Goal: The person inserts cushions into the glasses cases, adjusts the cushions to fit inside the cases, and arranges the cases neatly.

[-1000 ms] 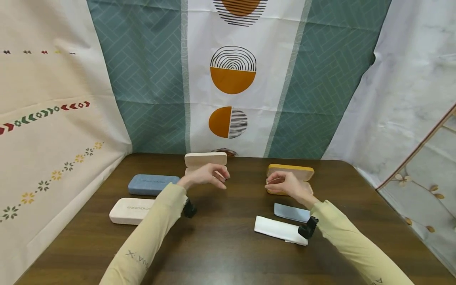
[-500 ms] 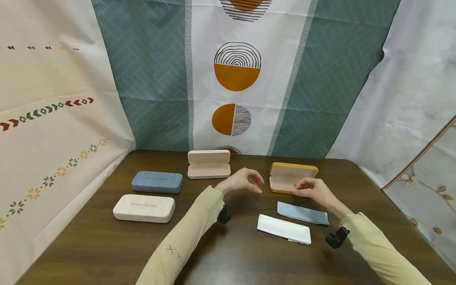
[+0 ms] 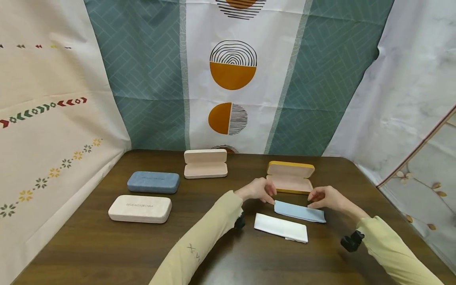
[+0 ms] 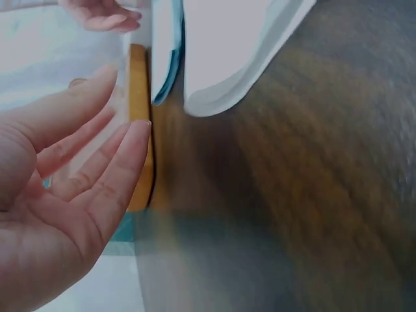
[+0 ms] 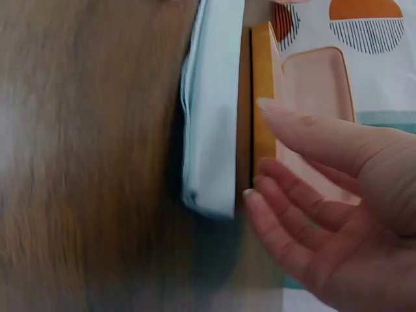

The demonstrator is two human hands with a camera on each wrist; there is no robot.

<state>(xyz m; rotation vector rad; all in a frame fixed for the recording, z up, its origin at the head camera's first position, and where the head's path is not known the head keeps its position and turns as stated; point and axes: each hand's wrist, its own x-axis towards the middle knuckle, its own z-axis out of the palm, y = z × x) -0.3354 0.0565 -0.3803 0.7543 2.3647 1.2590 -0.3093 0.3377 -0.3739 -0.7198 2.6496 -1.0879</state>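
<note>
A folded light-blue cloth (image 3: 299, 211) lies on the table in front of an opened yellow glasses case (image 3: 290, 183). My left hand (image 3: 257, 190) hovers near the cloth's left end, thumb and fingers apart in the left wrist view. By the cloth's right end is my right hand (image 3: 327, 198); the right wrist view shows its fingers loosely bent, with a gap between them and the cloth (image 5: 218, 117). Neither hand holds anything. A folded white cloth (image 3: 280, 228) lies just nearer than the blue one.
At the back stands an opened pale glasses case (image 3: 205, 170). On the left lie a closed blue case (image 3: 153, 182) and a closed white case (image 3: 140, 209). Hanging fabric (image 3: 153, 79) borders the dark wooden table (image 3: 107, 253).
My left hand has moved right from the pale opened case to the blue cloth. My right hand has come away from the yellow case, toward the cloth's right end.
</note>
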